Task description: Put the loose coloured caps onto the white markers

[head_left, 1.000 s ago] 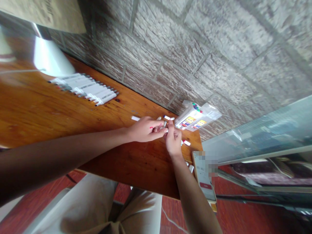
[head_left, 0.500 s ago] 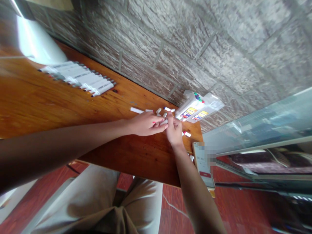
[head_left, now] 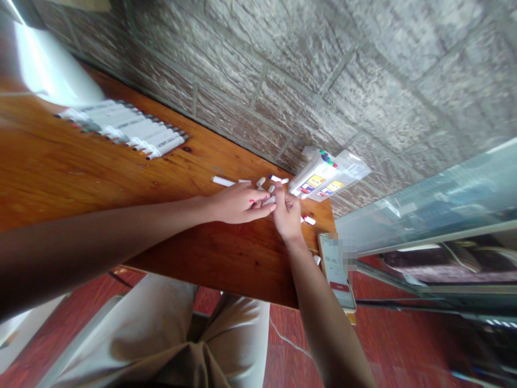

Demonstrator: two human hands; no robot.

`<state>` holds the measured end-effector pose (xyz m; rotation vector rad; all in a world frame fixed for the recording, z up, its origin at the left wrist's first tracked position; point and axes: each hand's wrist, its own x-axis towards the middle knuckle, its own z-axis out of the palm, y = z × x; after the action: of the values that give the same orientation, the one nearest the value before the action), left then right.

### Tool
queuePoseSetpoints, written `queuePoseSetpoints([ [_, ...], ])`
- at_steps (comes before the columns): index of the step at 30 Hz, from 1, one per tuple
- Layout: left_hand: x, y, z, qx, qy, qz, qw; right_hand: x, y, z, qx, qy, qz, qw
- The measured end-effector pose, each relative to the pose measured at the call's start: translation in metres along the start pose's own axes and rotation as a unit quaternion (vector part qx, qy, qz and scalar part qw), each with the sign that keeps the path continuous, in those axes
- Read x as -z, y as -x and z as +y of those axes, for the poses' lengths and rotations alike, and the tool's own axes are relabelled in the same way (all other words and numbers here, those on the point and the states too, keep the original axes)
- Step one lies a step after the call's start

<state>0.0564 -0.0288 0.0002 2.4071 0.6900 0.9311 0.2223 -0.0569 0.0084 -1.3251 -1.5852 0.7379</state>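
Over the wooden table, my left hand point(head_left: 236, 203) and my right hand point(head_left: 287, 215) meet, fingertips close together. My left fingers are closed on a white marker piece point(head_left: 269, 200), whose far end reaches my right hand. The right fingers are curled in at that end, and what lies inside them is hidden. Around the hands lie a white marker barrel point(head_left: 223, 181), loose white caps point(head_left: 260, 182), a blue-tipped marker piece point(head_left: 275, 178) and a red-tipped piece point(head_left: 309, 220). A red mark shows on the back of my left hand.
A clear plastic marker case point(head_left: 323, 175) with coloured tips stands against the stone wall point(head_left: 242, 70). Several white markers point(head_left: 133, 128) lie in a row at the left, beside a white lamp point(head_left: 52, 64). A phone point(head_left: 336, 272) rests at the table's right edge.
The view has shifted slightly. Both hands keep nearly the same pose, with the white marker piece still between them and a little more of it showing.
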Motion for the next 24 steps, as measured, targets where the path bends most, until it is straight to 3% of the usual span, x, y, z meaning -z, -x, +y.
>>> queuePoseSetpoints([
  [9, 0.0046, -0.0002, 0.0034, 0.033, -0.009, -0.064, 0.997, 0.0008, -0.0011, 0.0045, -0.015, 0.024, 0.001, 1.0],
  [14, 0.0051, -0.0007, 0.0036, 0.036, -0.017, -0.106, 0.994, 0.0042, -0.002, 0.0036, -0.064, 0.048, -0.05, 0.996],
  [18, 0.0025, 0.0003, 0.0029, 0.033, -0.013, -0.107, 0.994, 0.0076, -0.002, 0.0022, -0.114, 0.069, -0.094, 0.987],
  [24, -0.0028, 0.0027, -0.0012, 0.009, -0.025, -0.078, 0.997, 0.0095, -0.001, 0.0025, -0.108, 0.094, -0.121, 0.982],
])
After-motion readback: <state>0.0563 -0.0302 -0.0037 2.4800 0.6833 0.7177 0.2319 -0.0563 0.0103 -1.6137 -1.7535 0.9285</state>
